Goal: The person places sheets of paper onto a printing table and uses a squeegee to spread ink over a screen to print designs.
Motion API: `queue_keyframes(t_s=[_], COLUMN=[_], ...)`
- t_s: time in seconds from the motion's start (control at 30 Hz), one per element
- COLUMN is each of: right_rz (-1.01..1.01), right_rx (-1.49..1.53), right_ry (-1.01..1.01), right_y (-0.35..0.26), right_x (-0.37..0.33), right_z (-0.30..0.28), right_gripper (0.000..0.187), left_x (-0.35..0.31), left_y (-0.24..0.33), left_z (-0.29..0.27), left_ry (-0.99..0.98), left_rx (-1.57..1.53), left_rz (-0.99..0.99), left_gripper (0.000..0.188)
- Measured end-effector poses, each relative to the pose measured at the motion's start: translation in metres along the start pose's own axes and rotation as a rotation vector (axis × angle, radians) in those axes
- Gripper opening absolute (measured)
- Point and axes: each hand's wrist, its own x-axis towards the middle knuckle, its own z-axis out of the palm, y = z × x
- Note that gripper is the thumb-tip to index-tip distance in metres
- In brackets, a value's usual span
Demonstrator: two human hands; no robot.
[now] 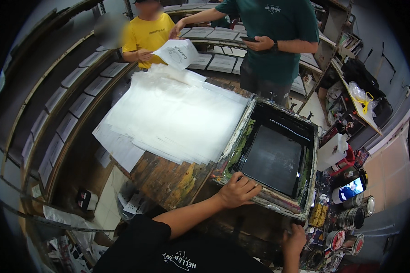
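A screen printing frame [248, 122] lies on the worktable in front of me, its dark mesh [272, 157] smeared with black ink inside worn, paint-crusted sides. My left hand [239, 191] is closed over the near left part of this frame, knuckles up and fingers bent round the edge. Lower and to the right, my right hand [294, 239] hangs by the near right corner, apart from the frame. Its fingers are curled, and whatever they may hold is hidden. To the left of the frame spreads a large heap of thin white sheets [177, 113].
Ink tins [351, 218], a yellow sponge [318, 214], a white jug [331, 152] and a lit phone [349, 189] crowd the right side. Across the table, a person in yellow [146, 34] holds a printed sheet [177, 53]; another in green [278, 50] reaches toward it. Racks [73, 98] carry paper stacks.
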Motion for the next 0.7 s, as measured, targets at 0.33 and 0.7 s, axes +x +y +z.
queue_keyframes(t_s=[0.33,0.7], right_rz=[-0.001,-0.222], right_rx=[0.184,0.358], right_ry=[0.132,0.256], right_y=[-0.020,-0.051], right_x=[0.013,0.035], right_z=[-0.036,-0.028], right_gripper=[0.025,0.017], left_x=[0.003,0.000], left_y=[0.005,0.003], left_z=[-0.012,-0.017], left_ry=[-0.081,-0.124], left_rx=[-0.063,-0.085], left_rz=[-0.060,-0.061], left_gripper=[0.073,0.072])
